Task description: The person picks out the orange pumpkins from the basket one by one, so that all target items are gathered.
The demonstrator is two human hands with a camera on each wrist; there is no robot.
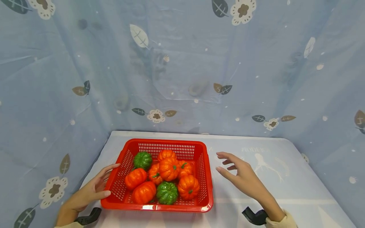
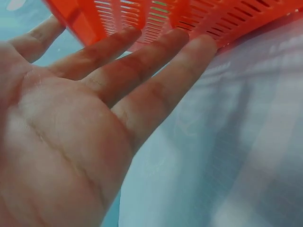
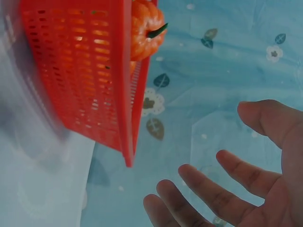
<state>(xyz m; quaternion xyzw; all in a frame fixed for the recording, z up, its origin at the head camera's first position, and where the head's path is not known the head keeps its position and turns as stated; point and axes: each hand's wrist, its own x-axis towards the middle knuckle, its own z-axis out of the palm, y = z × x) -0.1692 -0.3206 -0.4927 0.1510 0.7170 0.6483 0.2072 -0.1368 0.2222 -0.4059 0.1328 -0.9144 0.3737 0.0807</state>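
Note:
A red plastic basket [image 1: 209, 177] with slotted walls holds several small orange pumpkins [image 1: 169, 169] and two green ones, one at the back left [image 1: 142, 160] and another near the front [image 1: 167, 193]. At the basket's left side is my left hand [image 1: 95, 186], thumb and a fingertip at the rim. The left wrist view shows its long fingers [image 2: 156, 94] nearly straight, their tips against the slotted wall. My right hand [image 1: 242, 174] hovers off the basket's right side, fingers spread and slightly bent, holding nothing. In the right wrist view, a gap separates it from the basket [image 3: 80, 71].
The basket stands on a table with a pale printed cover [image 1: 273, 171]. Blue curtains [image 1: 185, 79] with leaves and flowers hang behind and on both sides. Each wrist wears a black device, one on the left [image 1: 89, 217] and one on the right [image 1: 254, 217].

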